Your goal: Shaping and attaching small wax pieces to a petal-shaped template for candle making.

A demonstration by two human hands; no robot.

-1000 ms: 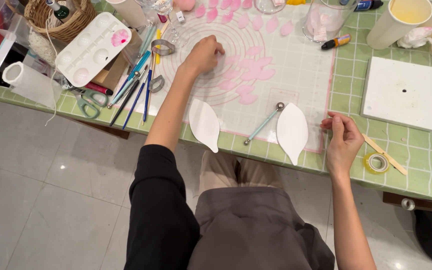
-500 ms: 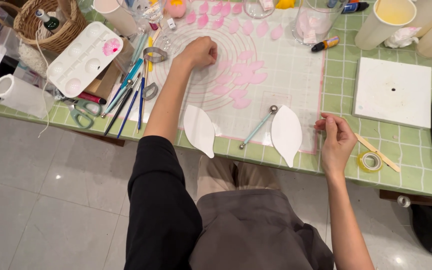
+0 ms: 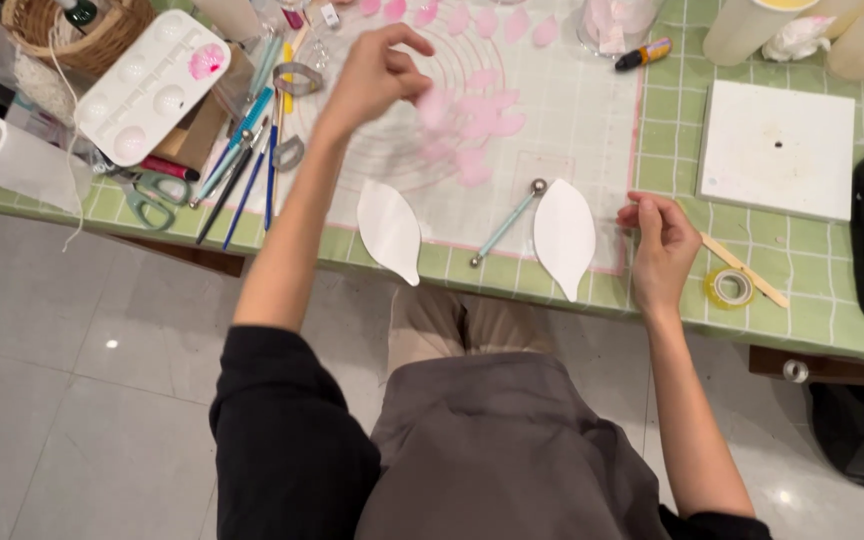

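left hand (image 3: pixel 372 75) raised over the mat, fingers pinched on a pink petal (image 3: pixel 434 103), blurred | loose pink petals (image 3: pixel 482 125) just right of it | ball tool (image 3: pixel 505 222) between both hands, long axis slanting up-right, nearer the right | right hand (image 3: pixel 664 245) on the worktop (image 3: pixel 812 300) edge, fingers curled; any held thing unclear

The left hand (image 3: pixel 370 75) is up in the air with fingers pinched together. The right hand (image 3: pixel 664 248) is low, fingers curled close.
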